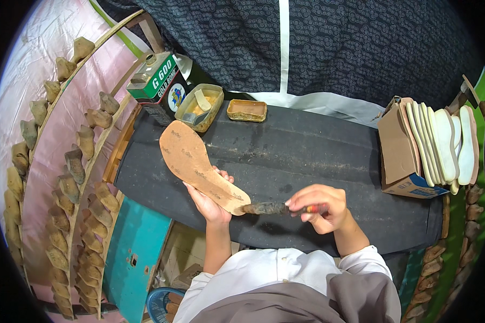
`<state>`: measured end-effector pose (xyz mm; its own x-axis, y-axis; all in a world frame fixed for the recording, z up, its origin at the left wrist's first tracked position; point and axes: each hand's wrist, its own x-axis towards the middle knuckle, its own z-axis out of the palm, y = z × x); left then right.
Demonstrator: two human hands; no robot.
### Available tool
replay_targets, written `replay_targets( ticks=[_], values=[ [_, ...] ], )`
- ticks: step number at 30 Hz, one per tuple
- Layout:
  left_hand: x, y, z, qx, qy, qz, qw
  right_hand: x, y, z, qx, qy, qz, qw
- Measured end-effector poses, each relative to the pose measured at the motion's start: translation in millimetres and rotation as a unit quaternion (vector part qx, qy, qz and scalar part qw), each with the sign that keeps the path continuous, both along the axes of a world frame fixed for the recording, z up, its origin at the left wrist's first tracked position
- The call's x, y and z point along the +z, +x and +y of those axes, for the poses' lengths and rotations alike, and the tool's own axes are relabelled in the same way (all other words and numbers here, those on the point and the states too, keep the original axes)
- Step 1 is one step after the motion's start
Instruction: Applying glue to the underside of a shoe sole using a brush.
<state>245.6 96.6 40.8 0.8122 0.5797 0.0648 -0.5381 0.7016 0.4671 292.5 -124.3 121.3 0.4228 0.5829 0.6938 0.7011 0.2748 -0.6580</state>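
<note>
My left hand [206, 205] grips a tan shoe insole [189, 157] near its narrower heel end, thumb along one edge and fingers beneath. The insole is tilted, its broad toe end pointing up and left, with dark smudges over its face. In my right hand [327, 209] is a brush [269, 208] with a dark, crusted body and reddish bands near the grip. The brush's tip touches the heel end of the insole. Both hands are above the near side of the dark-covered table [307, 145].
At the table's back left stand a green-and-black metal can [157, 86], a plastic tub [187, 117] with a scraper-like tool inside, and a shallow brown dish [247, 111]. A cardboard box [396, 148] at right holds several insoles [441, 142]. Racks of wooden shoe lasts [75, 164] line the left.
</note>
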Motion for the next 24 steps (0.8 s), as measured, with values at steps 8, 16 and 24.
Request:
replay_targets(
  ticks=[8, 16, 24],
  values=[
    [5.1, 1.7, -11.5, -0.057, 0.002, -0.028, 0.998, -22.4, 3.3, 22.3, -0.063, -0.017, 0.176, 0.982],
    [0.9, 1.5, -8.6, -0.03, 0.017, -0.002, 0.999, -17.2, -0.1, 25.1, -0.071, 0.053, 0.14, 0.986],
    [-0.6, -3.5, 0.2, -0.02, 0.004, 0.003, 1.0, -19.9, 32.2, 33.3, -0.207, 0.008, 0.015, 0.978]
  ],
)
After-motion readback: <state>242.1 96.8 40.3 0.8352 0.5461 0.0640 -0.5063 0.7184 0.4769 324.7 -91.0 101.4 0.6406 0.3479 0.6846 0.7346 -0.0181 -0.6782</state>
